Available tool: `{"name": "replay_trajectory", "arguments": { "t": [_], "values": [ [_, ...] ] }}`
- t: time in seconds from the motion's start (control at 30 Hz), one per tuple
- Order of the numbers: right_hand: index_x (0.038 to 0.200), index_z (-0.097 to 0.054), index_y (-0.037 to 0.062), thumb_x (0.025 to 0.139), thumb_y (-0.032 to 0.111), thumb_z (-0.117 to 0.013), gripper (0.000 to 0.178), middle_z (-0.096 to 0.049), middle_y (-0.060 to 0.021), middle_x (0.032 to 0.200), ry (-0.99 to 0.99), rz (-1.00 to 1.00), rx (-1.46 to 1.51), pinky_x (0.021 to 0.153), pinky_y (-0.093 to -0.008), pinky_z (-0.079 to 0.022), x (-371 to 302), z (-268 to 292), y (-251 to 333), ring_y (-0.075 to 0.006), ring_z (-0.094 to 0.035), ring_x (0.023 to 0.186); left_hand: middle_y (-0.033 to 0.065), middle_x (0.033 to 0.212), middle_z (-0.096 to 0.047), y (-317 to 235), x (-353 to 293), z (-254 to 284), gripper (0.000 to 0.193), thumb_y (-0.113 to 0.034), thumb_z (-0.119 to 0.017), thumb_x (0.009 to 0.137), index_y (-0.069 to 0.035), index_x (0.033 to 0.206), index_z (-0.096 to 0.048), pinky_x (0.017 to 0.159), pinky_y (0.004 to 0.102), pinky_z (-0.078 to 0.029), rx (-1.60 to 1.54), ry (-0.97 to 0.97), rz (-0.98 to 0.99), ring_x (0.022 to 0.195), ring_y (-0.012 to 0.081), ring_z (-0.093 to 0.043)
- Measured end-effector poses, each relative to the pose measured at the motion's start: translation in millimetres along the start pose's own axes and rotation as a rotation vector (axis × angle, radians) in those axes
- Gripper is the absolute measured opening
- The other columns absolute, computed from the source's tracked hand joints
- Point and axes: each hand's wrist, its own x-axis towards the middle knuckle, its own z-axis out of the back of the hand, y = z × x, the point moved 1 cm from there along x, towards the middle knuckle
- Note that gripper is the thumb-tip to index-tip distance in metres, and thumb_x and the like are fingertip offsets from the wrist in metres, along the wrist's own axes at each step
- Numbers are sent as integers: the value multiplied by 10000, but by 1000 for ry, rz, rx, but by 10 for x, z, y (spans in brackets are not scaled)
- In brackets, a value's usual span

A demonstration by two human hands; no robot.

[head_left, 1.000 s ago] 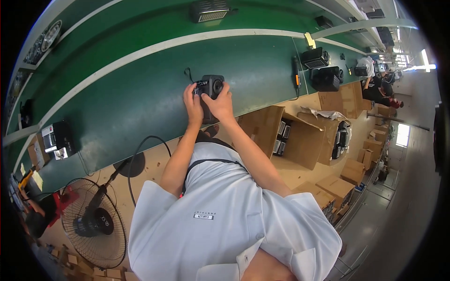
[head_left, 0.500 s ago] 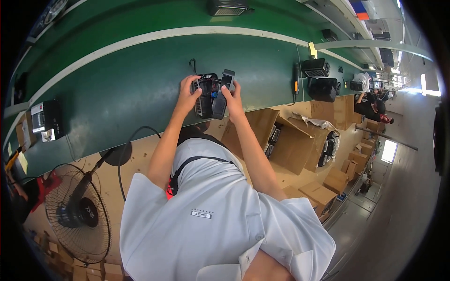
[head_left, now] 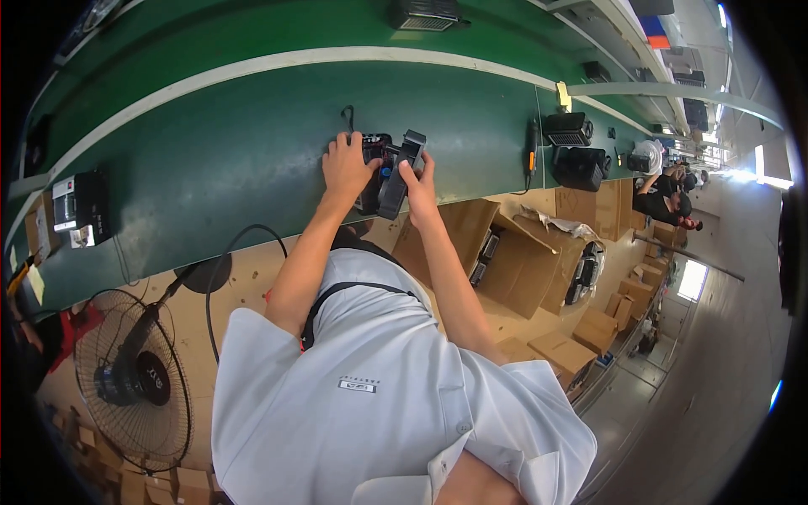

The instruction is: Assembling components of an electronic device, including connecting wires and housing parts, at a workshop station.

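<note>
On the green bench in front of me stands a boxy black device, split into two parts with inner parts and a small blue piece showing in the gap. My left hand (head_left: 345,172) lies over the left part, the device body (head_left: 376,147), fingers bent across its top and thumb toward the gap. It hides much of that part. My right hand (head_left: 420,192) grips the long black casing part (head_left: 402,172), thumb on its face and fingers behind its right edge. This part leans away from the body, tilted to the right. A black strap loop (head_left: 347,114) lies just beyond the device.
A cabled tool with an orange band (head_left: 532,147) lies to the right, before black boxy devices (head_left: 581,168). A silver and black device (head_left: 80,210) stands at the far left. Below the bench are a standing fan (head_left: 135,379) and open cartons (head_left: 522,261). Other people (head_left: 665,198) sit farther right.
My left hand has shifted from the outer side of the device body to over its top, with fingers reaching across. My right hand keeps its hold on the casing part.
</note>
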Motion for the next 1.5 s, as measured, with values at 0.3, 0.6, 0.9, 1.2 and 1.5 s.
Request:
{"name": "replay_trajectory", "arguments": {
  "t": [0.3,0.6,0.9,1.2,1.5],
  "values": [
    [1516,-228,126,920,352,-721,806,-509,-124,1172,-12,-1,14,878,-350,-492,-5,19,-34,-208,-555,1072,133,1122,-562,-252,152,-101,617,-342,-858,724,-82,1141,-486,810,494,-497,241,66,31,1015,359,-634],
    [1501,-198,131,927,311,-720,797,-485,-132,1203,-86,27,-22,875,-349,-483,-69,-59,11,-201,-552,1051,180,1257,-546,-136,176,-59,545,-248,-798,790,-85,1207,-488,871,497,-519,-2,115,13,1046,423,-635],
    [1476,-178,-17,855,344,-770,931,-604,-249,1198,-87,0,-273,914,-374,-508,-43,-138,215,-291,-638,1060,126,1306,-533,429,-33,-94,325,-77,-630,908,-123,1230,-626,997,377,-468,-825,120,19,1139,295,-569],
    [1410,-247,-101,788,350,-806,950,-584,-325,1183,-89,230,-630,943,-426,-499,-124,-239,258,-404,-633,1073,101,1289,-486,528,-31,-168,370,-58,-727,837,-137,1189,-645,1036,381,-436,-819,81,-54,1197,278,-489],
    [1449,-241,-79,755,408,-806,1019,-514,-353,1188,-147,214,-966,928,-469,-500,-125,-445,318,-467,-588,1062,103,1294,-493,513,-58,-193,380,-81,-751,819,-131,1183,-653,1043,385,-431,-855,126,1,1184,282,-488]
  ]
}}
